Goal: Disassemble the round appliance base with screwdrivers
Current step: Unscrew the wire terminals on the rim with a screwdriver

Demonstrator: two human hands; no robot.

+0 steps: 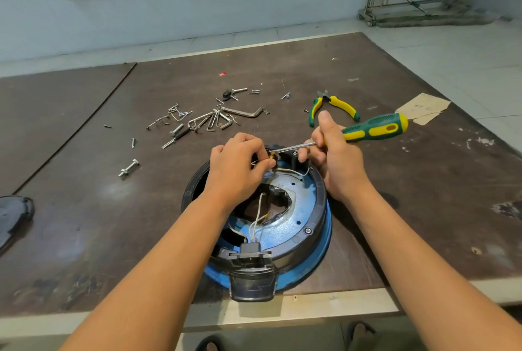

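Blue metal ringed in black plastic, the round base (pixel 296 209) lies opened on the brown table (pixel 395 181) near its front edge, white wires (pixel 255 218) trailing across its hollow middle. The right hand (pixel 336 164) grips a green and yellow screwdriver (pixel 364 130) low on the handle, its tip reaching a small brass fitting (pixel 271 156) at the far rim, which the left hand (pixel 240 164) pinches steady. The step appears to be freeing a terminal screw; next likely calls for firm turning without slipping. Loose screws (pixel 180 124) and pliers (pixel 333 106) lie beyond.
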